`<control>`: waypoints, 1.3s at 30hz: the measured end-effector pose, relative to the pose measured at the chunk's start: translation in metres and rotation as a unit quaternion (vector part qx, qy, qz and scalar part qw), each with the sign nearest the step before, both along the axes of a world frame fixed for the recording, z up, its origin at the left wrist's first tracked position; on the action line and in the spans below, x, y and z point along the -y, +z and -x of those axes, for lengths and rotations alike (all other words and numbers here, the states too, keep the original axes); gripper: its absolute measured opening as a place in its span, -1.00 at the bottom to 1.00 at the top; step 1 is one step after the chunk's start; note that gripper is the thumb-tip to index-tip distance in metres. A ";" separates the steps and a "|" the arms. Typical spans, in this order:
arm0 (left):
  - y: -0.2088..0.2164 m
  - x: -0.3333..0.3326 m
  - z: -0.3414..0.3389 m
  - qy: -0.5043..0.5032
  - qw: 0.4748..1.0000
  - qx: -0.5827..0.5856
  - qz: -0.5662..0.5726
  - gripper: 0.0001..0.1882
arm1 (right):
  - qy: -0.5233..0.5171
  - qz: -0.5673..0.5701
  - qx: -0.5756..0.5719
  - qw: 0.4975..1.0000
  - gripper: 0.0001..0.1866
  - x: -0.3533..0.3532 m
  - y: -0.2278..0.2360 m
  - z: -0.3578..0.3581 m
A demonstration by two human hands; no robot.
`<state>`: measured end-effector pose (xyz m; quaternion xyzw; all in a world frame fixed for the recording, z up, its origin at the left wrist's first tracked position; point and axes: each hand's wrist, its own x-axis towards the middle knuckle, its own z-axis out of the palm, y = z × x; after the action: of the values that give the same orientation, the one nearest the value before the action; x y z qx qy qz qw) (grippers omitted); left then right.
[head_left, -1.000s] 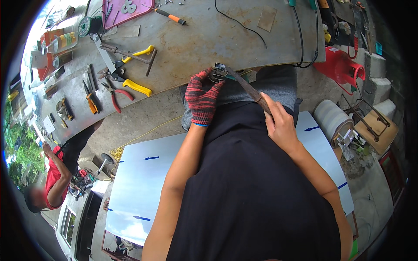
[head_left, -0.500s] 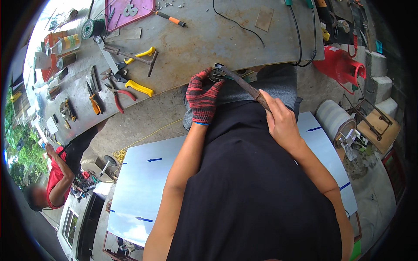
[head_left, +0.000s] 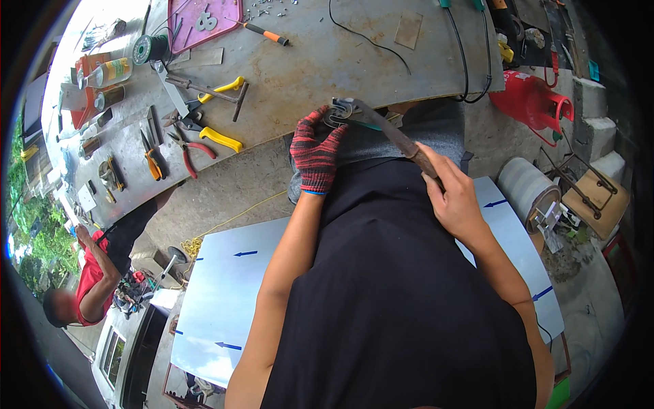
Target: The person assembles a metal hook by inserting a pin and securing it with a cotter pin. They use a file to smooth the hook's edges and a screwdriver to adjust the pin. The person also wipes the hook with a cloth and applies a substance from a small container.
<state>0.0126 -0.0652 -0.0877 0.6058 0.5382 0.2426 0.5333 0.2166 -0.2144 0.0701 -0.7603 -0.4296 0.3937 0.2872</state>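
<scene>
Head view: we see the right hand a little farther out to the person's right than half a second ago, and the hammer-like tool has swung with it, its handle reaching farther toward the right. The bare fingers are wrapped closed around the handle's lower end. The gloved left hand has barely shifted; its thumb and fingers are narrowed around a round metal piece. That piece is at the near edge of the workbench, in front of the person's lap, and we cannot tell whether it rests on the metal. The tool's head is over or against the piece; we cannot make out if they touch. We judge that the change is one of tool angle only, with the piece kept steady and the grip unbroken. Yellow-handled cutters and red-handled pliers lie untouched to the left.
</scene>
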 end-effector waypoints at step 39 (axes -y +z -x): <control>0.001 -0.001 0.003 0.016 0.993 0.111 0.036 -0.43 | -0.102 0.047 -0.100 0.989 -0.47 0.001 -0.005 -0.012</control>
<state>0.0097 -0.0641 -0.0868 0.5471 0.4939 0.2976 0.6068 0.2291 -0.2158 0.0656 -0.7695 -0.2999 0.4565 0.3309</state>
